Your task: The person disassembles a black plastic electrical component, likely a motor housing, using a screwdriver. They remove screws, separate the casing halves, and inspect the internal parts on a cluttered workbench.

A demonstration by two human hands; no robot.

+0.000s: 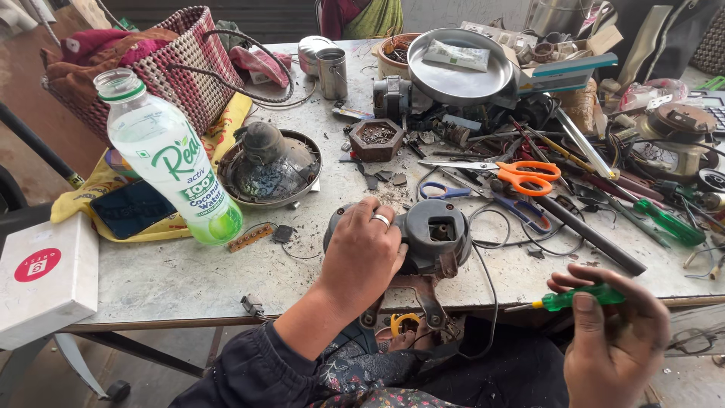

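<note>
My left hand [364,253], a ring on one finger, grips a grey round motor housing [438,233] that rests at the near edge of the worktable [174,276]. Thin wires trail from the housing toward my lap. My right hand [615,340] is lower right, off the table edge, closed around a small screwdriver with a green handle [578,297], its metal tip pointing left.
A plastic bottle [170,155] stands at the left beside a round metal dish [268,166] and a woven basket [174,64]. Orange-handled scissors [521,175], a hexagonal wooden tray [376,138], a steel plate [457,64] and several tools lie behind. A white box [45,276] sits at the far left.
</note>
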